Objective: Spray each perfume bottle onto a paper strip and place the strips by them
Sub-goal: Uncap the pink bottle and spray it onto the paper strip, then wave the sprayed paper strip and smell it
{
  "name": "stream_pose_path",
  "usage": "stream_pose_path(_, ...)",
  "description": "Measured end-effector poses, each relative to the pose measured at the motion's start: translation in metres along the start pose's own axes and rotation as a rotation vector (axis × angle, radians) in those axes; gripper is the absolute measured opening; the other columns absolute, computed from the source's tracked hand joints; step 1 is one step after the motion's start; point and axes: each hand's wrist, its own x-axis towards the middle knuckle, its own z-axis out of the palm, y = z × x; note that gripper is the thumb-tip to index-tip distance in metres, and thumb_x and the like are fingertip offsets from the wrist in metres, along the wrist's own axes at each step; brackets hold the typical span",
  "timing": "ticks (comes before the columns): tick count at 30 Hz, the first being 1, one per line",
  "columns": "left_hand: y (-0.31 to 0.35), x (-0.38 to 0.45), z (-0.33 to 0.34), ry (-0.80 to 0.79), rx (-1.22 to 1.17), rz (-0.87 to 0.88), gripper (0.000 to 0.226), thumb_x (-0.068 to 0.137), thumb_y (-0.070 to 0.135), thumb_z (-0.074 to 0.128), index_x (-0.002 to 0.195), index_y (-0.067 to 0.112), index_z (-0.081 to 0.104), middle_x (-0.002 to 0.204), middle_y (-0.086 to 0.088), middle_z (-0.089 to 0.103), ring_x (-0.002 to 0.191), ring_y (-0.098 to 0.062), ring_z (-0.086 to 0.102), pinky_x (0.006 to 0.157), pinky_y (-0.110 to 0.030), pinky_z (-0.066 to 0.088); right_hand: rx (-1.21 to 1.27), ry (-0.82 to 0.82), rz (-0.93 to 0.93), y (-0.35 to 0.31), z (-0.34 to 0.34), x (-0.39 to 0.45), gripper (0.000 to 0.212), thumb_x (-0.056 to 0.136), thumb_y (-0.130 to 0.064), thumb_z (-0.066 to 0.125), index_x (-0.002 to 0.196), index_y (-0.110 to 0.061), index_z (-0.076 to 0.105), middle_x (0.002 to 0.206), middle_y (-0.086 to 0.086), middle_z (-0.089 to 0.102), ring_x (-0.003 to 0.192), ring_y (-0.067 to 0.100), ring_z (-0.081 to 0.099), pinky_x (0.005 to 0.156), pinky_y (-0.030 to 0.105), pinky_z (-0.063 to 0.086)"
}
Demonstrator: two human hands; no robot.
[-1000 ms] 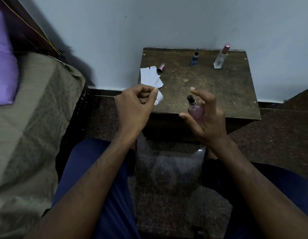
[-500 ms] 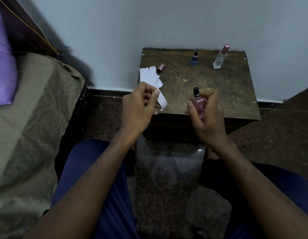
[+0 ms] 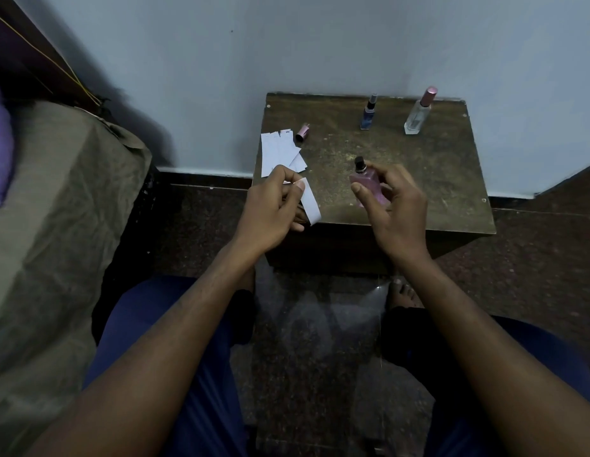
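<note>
Since half a second ago the right hand (image 3: pixel 394 206) has tilted its gripped pink perfume bottle (image 3: pixel 369 186), nozzle up and leftward, toward the paper strip (image 3: pixel 309 201) pinched in the left hand (image 3: pixel 270 209), just beside it above the tabletop's (image 3: pixel 452 179) front edge.

- A home bedroom: a bed (image 3: pixel 49 225) under an olive sheet, with a purple pillow (image 3: pixel 0 153).
- Right of the bed, a worn wooden side table (image 3: pixel 452 179) (scuffed top) against a pale blue wall (image 3: pixel 287 44).
- Dark speckled floor (image 3: pixel 303 357) beneath.
</note>
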Motion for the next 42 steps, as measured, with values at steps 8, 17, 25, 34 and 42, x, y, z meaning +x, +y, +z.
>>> stream_pose_path(8, -0.014, 0.02, 0.013, -0.1, -0.051, -0.042, 0.016, 0.113, 0.021, 0.051, 0.115, 0.006, 0.057, 0.087, -0.016, 0.072, 0.071, -0.022, 0.078, 0.06, -0.039, 0.067, -0.025, -0.023, 0.04, 0.017, 0.032, 0.059, 0.035, 0.1, -0.027, 0.073, 0.133, -0.015, 0.066, 0.119, -0.003, 0.074, 0.103, 0.008, 0.071, 0.092, 0.023, 0.059)
stream_pose_path(17, -0.02, 0.03, 0.021, -0.15, -0.018, -0.04, 0.015, 0.113, 0.02, 0.052, 0.114, 0.006, 0.059, 0.082, -0.012, 0.069, 0.068, -0.022, 0.076, 0.058, -0.039, 0.066, -0.139, 0.022, -0.043, 0.043, 0.074, 0.134, 0.025, 0.102, -0.019, 0.062, 0.122, -0.004, 0.064, 0.109, 0.01, 0.074, 0.09, 0.019, 0.063, 0.071, 0.021, 0.034)
stream_pose_path(25, -0.02, 0.035, 0.022, -0.139, -0.016, -0.016, 0.014, 0.112, 0.018, 0.054, 0.112, 0.006, 0.06, 0.079, -0.014, 0.07, 0.069, -0.026, 0.075, 0.057, -0.04, 0.066, -0.159, -0.037, -0.062, 0.052, 0.098, 0.162, 0.024, 0.101, -0.012, 0.06, 0.124, -0.004, 0.06, 0.112, 0.01, 0.071, 0.097, 0.022, 0.06, 0.076, 0.023, 0.032)
stream_pose_path(34, -0.021, 0.035, 0.021, -0.149, 0.005, 0.005, 0.013, 0.112, 0.018, 0.054, 0.111, 0.007, 0.061, 0.083, -0.013, 0.073, 0.071, -0.023, 0.076, 0.057, -0.042, 0.066, -0.169, -0.126, 0.008, 0.049, 0.099, 0.168, 0.03, 0.107, -0.014, 0.057, 0.135, -0.005, 0.054, 0.122, 0.011, 0.071, 0.1, 0.015, 0.056, 0.076, 0.018, 0.031)
stream_pose_path(42, -0.024, 0.036, 0.018, -0.13, 0.022, 0.02, 0.012, 0.111, 0.018, 0.057, 0.111, 0.008, 0.064, 0.084, -0.01, 0.073, 0.074, -0.018, 0.077, 0.057, -0.036, 0.066, -0.286, -0.111, 0.046, 0.031, 0.078, 0.134, 0.054, 0.096, -0.022, 0.076, 0.142, -0.006, 0.054, 0.12, 0.013, 0.074, 0.106, 0.027, 0.073, 0.092, 0.037, 0.058)
